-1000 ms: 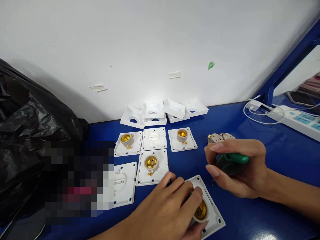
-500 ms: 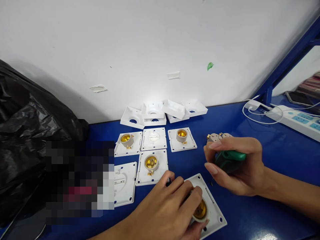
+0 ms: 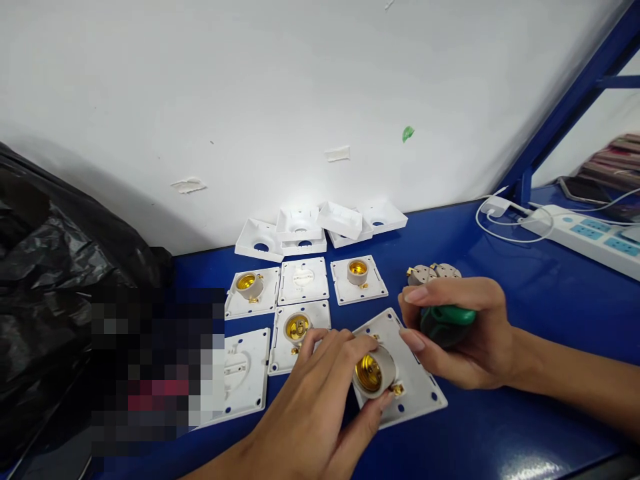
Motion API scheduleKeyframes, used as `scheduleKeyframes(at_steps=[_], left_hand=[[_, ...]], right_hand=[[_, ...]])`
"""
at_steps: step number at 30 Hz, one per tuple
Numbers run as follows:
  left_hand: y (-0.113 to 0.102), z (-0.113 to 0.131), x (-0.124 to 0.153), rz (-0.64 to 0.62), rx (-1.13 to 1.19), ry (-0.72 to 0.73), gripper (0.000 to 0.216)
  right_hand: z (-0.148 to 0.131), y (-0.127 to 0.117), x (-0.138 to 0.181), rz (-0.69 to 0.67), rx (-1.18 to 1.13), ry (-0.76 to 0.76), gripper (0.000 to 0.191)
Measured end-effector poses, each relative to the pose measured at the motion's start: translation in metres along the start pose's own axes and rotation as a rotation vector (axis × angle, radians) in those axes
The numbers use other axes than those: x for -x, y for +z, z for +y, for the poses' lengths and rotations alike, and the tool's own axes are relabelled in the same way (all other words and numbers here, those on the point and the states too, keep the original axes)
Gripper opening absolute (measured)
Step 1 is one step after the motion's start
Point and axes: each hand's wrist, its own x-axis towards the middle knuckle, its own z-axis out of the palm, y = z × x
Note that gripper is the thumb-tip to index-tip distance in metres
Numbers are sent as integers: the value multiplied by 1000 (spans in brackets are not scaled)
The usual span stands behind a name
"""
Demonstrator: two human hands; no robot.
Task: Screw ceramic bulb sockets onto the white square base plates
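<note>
Now the left hand (image 3: 320, 390) grips a socket (image 3: 384, 371), the right hand (image 3: 483, 347) a tool (image 3: 447, 327)

Scene bright o'all, light fairly even, exact source unclear. White wall (image 3: 280, 87) greyish up top, brightest low behind white covers (image 3: 341, 219), their detail nearly washed out. Soft shadow on wall nr black bag (image 3: 45, 300); bag v. dark w/ small highlights. Brass-toned sockets (image 3: 369, 375) glint. Glare spot on blue table (image 3: 500, 427), btm R. Wide-lens stretch twd edges. Lower L coarsely pixelated. Far R softish.
</note>
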Motion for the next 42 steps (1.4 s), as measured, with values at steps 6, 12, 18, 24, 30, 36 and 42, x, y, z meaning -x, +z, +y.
scheduleKeyframes(at_steps=[6,12,18,24,30,36,42], left_hand=[[5,-2,1,-95,-144,11,37],[5,2,0,-129,-271,87,39],[4,8,-3,-128,-341,105,37],[7,10,-5,-93,-403,65,40],[7,10,-8,-25,-381,-15,35],[7,10,-7,-8,-366,-19,39],[7,12,-7,-11,-339,-44,35]], right_hand=[[-1,-1,2,12,53,-17,58],[-1,0,2,3,124,-60,55],[-3,2,-2,75,204,-48,42],[-4,5,-5,150,316,-8,32],[-4,4,-6,189,320,20,30],[-3,2,-7,187,300,45,27],[-6,5,-5,173,286,-2,30]])
